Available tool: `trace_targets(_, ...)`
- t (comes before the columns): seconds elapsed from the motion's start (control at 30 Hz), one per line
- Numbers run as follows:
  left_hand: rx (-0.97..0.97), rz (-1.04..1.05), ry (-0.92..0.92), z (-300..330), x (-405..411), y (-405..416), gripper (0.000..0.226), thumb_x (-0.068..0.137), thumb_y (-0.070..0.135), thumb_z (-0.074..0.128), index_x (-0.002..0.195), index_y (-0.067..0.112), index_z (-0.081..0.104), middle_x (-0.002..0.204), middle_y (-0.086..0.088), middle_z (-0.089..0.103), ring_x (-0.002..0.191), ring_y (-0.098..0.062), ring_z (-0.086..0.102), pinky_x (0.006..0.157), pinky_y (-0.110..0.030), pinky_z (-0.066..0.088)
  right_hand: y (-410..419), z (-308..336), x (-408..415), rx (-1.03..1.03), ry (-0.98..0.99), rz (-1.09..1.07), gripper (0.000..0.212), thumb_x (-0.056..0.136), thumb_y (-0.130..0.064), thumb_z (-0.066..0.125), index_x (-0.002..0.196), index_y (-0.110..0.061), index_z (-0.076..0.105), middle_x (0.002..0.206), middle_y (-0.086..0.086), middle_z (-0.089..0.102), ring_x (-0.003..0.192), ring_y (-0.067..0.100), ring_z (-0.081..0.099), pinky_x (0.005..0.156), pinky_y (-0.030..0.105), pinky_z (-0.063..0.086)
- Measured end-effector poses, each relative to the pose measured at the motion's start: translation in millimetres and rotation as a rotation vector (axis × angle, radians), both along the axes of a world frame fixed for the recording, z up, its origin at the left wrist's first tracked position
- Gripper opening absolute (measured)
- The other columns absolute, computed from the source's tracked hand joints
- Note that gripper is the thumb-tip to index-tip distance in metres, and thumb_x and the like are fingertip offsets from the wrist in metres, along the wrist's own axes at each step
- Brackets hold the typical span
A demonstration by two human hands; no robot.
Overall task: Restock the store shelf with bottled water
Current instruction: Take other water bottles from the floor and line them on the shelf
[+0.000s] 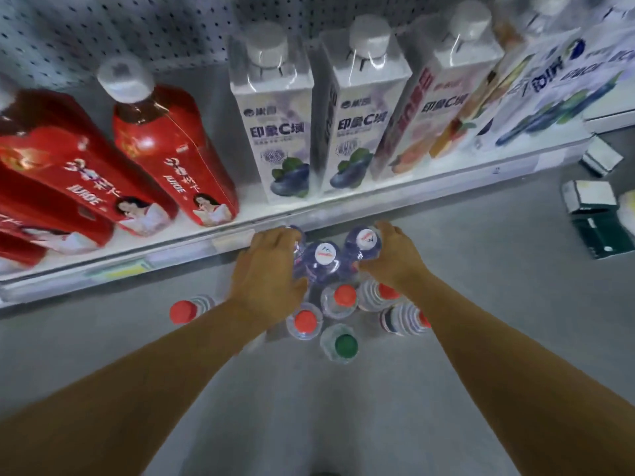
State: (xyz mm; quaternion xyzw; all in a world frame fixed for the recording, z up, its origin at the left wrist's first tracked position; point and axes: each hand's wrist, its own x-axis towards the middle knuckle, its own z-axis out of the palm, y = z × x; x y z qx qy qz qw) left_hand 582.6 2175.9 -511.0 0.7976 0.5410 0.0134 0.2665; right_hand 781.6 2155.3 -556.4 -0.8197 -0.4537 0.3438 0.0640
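Down by the foot of the white metal store shelf, the person is reaching with both bare arms to a cluster of clear plastic water bottles with white printed caps standing on the grey floor. The left hand is curling round the left side of that cluster, its fingers covering the top of one bottle, while the right hand is gripping the right side, fingers wrapping past the cap of another white-capped bottle. The middle bottle is sitting between the two hands, its cap showing plainly. The cluster is lying just in front of the shelf's front edge, lower than the shelf's deck.

Just nearer the person, small clear bottles with red caps are standing on the floor, touching or almost touching the wrists; one red-capped bottle is sitting apart to the left, and a single green-capped bottle is standing nearest the viewer.

On the shelf itself, tall red juice bottles with white caps are filling the left side, and white square cartons with a blueberry print are standing to their right, with peach-printed cartons beyond. Off to the right, small white and green boxes are lying on the floor, well apart from the hands.
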Motion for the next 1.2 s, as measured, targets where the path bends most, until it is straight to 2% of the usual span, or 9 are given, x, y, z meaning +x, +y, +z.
trace_targets(0.1, 0.033, -0.02, -0.028, -20, 0, 8, 0.054, 0.077, 0.019, 0.069, 0.126, 0.018, 0.047, 0.13, -0.002, 0.05, 0.12, -0.023, 0.043, 0.096, -0.033, 0.038, 11, -31, 5, 0.0, -0.024, 0.013, 0.069, 0.048, -0.056, 0.066, 0.105, -0.018, 0.06, 0.098, 0.004, 0.065, 0.093, 0.024, 0.065, 0.074, 0.027, 0.049)
trace_targets(0.2, 0.054, -0.033, -0.071, -32, 0, 13, 0.052, 0.074, 0.018, 0.071, 0.122, 0.017, 0.05, 0.125, -0.002, 0.052, 0.116, -0.024, 0.045, 0.094, -0.037, 0.04, 18, -44, 7, 0.047, -0.021, -0.014, 0.056, 0.055, -0.042, 0.081, 0.102, -0.018, 0.062, 0.092, 0.0, 0.066, 0.084, 0.02, 0.063, 0.076, 0.028, 0.05)
trace_targets(0.5, 0.094, -0.04, -0.159, -16, -1, 19, 0.055, 0.069, 0.011, 0.073, 0.121, 0.014, 0.053, 0.12, -0.005, 0.056, 0.114, -0.026, 0.047, 0.094, -0.037, 0.04, 5, -9, 28, 0.122, -0.076, -0.194, 0.046, 0.063, -0.033, 0.084, 0.096, -0.011, 0.061, 0.086, 0.001, 0.059, 0.077, 0.019, 0.056, 0.067, 0.025, 0.04)
trace_targets(0.7, -0.023, -0.038, -0.166, 57, 12, 8, 0.064, 0.078, 0.015, 0.07, 0.136, 0.014, 0.042, 0.135, -0.008, 0.047, 0.129, -0.025, 0.037, 0.104, -0.036, 0.035, -17, 89, 45, 0.23, -0.017, -0.305, 0.037, 0.067, -0.034, 0.083, 0.082, -0.015, 0.055, 0.078, -0.005, 0.057, 0.072, 0.01, 0.053, 0.062, 0.014, 0.037)
trace_targets(0.8, -0.055, -0.084, -0.149, 108, 19, 0, 0.063, 0.081, 0.019, 0.067, 0.138, 0.018, 0.038, 0.136, -0.008, 0.044, 0.127, -0.024, 0.037, 0.101, -0.032, 0.036, -27, 153, 47, 0.309, -0.008, -0.385, 0.042, 0.066, -0.04, 0.08, 0.094, -0.014, 0.063, 0.083, -0.002, 0.063, 0.077, 0.016, 0.06, 0.062, 0.019, 0.04)
trace_targets(0.9, -0.068, -0.126, -0.136, 168, 26, -5, 0.067, 0.08, 0.024, 0.069, 0.139, 0.02, 0.036, 0.135, -0.008, 0.043, 0.124, -0.025, 0.04, 0.097, -0.032, 0.038, -36, 227, 45, 0.42, 0.02, -0.416, 0.025, 0.07, -0.034, 0.078, 0.08, -0.024, 0.058, 0.072, -0.008, 0.056, 0.065, 0.01, 0.053, 0.051, 0.015, 0.035)
trace_targets(0.97, -0.049, -0.168, -0.141, 211, 29, -7, 0.069, 0.078, 0.025, 0.07, 0.138, 0.021, 0.036, 0.137, -0.006, 0.045, 0.124, -0.024, 0.041, 0.098, -0.031, 0.039, -40, 277, 41, 0.495, 0.033, -0.407, 0.025, 0.069, -0.032, 0.079, 0.07, -0.029, 0.054, 0.071, -0.007, 0.06, 0.07, 0.013, 0.058, 0.06, 0.021, 0.041)
trace_targets(1.1, -0.048, -0.223, -0.19, 303, 33, -13, 0.068, 0.078, 0.03, 0.07, 0.137, 0.021, 0.036, 0.128, -0.002, 0.046, 0.118, -0.023, 0.044, 0.093, -0.035, 0.043, -40, 379, 32, 0.581, 0.057, -0.431, 0.033, 0.067, -0.042, 0.075, 0.081, -0.015, 0.063, 0.072, -0.004, 0.063, 0.073, 0.017, 0.061, 0.063, 0.028, 0.046)
trace_targets(1.2, -0.077, -0.215, -0.277, 371, 34, -16, 0.07, 0.075, 0.03, 0.073, 0.135, 0.022, 0.036, 0.126, 0.001, 0.049, 0.115, -0.02, 0.048, 0.092, -0.031, 0.043, -37, 459, 23, 0.633, 0.065, -0.388, 0.034, 0.071, -0.044, 0.074, 0.071, -0.014, 0.057, 0.066, -0.004, 0.057, 0.065, 0.016, 0.054, 0.056, 0.028, 0.041)
